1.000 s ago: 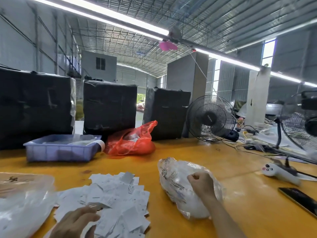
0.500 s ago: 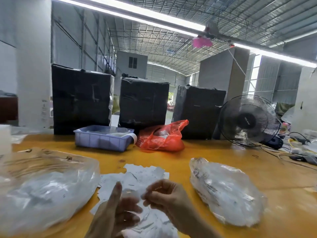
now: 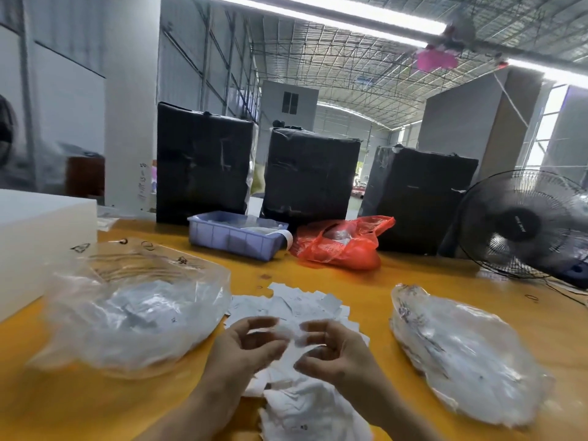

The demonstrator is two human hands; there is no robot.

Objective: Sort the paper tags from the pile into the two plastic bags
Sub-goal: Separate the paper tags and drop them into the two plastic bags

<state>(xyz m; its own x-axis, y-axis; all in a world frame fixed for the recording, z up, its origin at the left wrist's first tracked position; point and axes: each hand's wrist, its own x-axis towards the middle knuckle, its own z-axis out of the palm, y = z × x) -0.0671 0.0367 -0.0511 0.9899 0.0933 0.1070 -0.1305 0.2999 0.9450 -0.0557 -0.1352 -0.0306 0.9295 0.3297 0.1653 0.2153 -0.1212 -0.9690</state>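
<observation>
Since a second ago our right hand [image 3: 331,351] has left the right bag [image 3: 467,354] and joined the left hand [image 3: 251,345] over the pile [image 3: 305,307], and our view has swung leftward. At far left the left bag [image 3: 133,313] lies open on the bench [image 3: 366,278], tags already inside. Our left hand curls beside it, its grip seemingly on a blurred tag [image 3: 286,332]; we cannot tell for sure. The right grip pinches the same tag, we judge. At right the other bag lies part-filled. We read this as checking a tag before choosing its bag; much of the pile remains.
</observation>
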